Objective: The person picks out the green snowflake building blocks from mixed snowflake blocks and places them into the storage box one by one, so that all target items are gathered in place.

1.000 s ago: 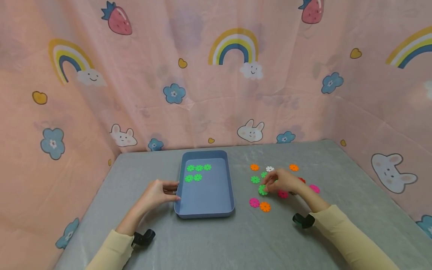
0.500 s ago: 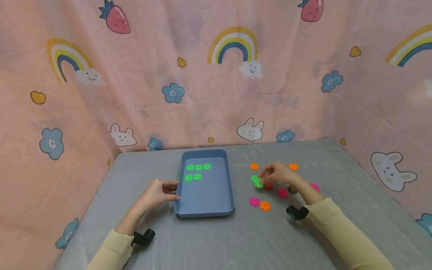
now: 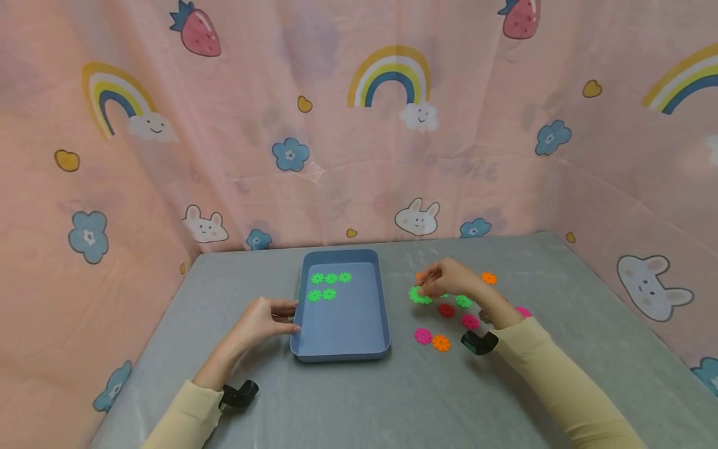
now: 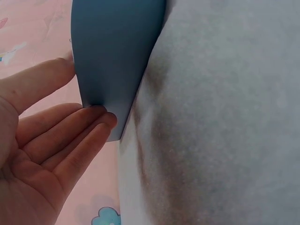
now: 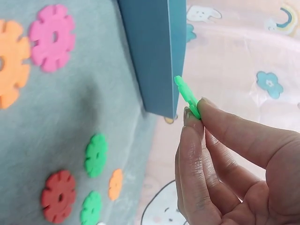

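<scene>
Orange flower-shaped plastic disc: mostly hidden behind right hand. Blue plastic tray: cut off by left-wrist frame's top edge.

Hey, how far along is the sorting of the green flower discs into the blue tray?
Five green flower-shaped plastic discs already lie in the blue plastic tray. The right hand pinches one more green disc above the grey table, while the left hand touches the tray's side. At least one green disc remains on the table among the orange, pink and red ones.
</scene>
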Demonstrator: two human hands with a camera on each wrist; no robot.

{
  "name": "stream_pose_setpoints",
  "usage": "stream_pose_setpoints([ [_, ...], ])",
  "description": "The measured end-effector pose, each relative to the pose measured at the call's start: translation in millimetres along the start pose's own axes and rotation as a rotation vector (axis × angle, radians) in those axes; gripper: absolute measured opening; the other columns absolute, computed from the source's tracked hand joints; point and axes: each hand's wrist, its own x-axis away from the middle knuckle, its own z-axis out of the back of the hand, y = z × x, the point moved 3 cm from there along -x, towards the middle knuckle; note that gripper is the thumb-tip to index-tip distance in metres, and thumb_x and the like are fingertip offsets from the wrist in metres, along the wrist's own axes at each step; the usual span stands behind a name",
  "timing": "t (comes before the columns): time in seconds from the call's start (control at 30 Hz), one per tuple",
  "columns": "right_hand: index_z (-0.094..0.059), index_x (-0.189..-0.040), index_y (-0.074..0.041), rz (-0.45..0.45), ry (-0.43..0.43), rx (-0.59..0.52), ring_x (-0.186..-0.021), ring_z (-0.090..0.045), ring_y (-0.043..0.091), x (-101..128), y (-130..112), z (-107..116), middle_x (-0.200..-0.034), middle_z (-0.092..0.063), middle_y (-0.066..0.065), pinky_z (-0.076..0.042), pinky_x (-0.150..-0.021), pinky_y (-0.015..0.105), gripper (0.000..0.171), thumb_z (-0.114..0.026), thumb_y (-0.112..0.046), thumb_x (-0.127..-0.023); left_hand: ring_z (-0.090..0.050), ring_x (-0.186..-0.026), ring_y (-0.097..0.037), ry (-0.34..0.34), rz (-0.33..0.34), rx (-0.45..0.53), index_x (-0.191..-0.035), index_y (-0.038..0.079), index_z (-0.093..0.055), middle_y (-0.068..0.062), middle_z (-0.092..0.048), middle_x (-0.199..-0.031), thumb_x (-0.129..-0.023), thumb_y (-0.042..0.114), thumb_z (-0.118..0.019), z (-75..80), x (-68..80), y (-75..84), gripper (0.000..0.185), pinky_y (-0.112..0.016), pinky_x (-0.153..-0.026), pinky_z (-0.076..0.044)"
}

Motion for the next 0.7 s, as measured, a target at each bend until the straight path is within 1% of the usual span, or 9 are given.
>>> stream_pose_setpoints([
  [0.2,-0.071,-0.097,-0.003,0.010,-0.023,-0.025,-0.085,-0.067,0.034,-11.8,-12.1,-4.6,-0.087,-0.072,0.009,-0.057,-0.080,0.043,0.024,-0.074,-0.021,-0.082,-0.068,-0.100,-0.025,0.000,0.014,0.003,-0.124,0.000,-0.062,-0.016,-0.067,-0.115,-0.074,0.021,-0.082,0.2,0.5,-0.5,0.058,-0.036,-0.082,-0.056],
  [0.4,-0.071,-0.098,-0.003,0.011,-0.023,-0.053,-0.086,-0.067,0.035,-20.8,-24.7,-8.9,-0.087,-0.072,0.008,-0.057,-0.081,0.042,0.023,-0.075,-0.020,-0.082,-0.068,-0.100,-0.024,0.001,0.015,0.006,-0.123,0.000,-0.062,-0.016,-0.067,-0.116,-0.073,0.020,-0.082,0.1,-0.7,-2.0,0.057,-0.036,-0.082,-0.056],
  [0.57,-0.071,-0.097,-0.004,0.014,-0.002,-0.047,-0.083,-0.069,0.029,-27.4,-37.6,-13.6,-0.087,-0.072,0.006,-0.058,-0.078,0.037,0.024,-0.075,-0.020,-0.081,-0.068,-0.100,-0.024,-0.001,0.019,0.005,-0.123,0.000,-0.062,-0.015,-0.067,-0.116,-0.073,0.020,-0.082,-0.5,-0.6,-1.6,0.057,-0.037,-0.083,-0.056],
  [0.7,-0.072,-0.095,-0.003,0.022,0.004,-0.064,-0.082,-0.070,0.028,-33.4,-47.9,-18.8,-0.085,-0.072,0.007,-0.057,-0.079,0.038,0.022,-0.075,-0.019,-0.081,-0.067,-0.101,-0.024,0.000,0.027,0.010,-0.123,0.000,-0.062,-0.015,-0.067,-0.116,-0.073,0.021,-0.082,-0.7,-0.5,-1.8,0.058,-0.037,-0.083,-0.056],
])
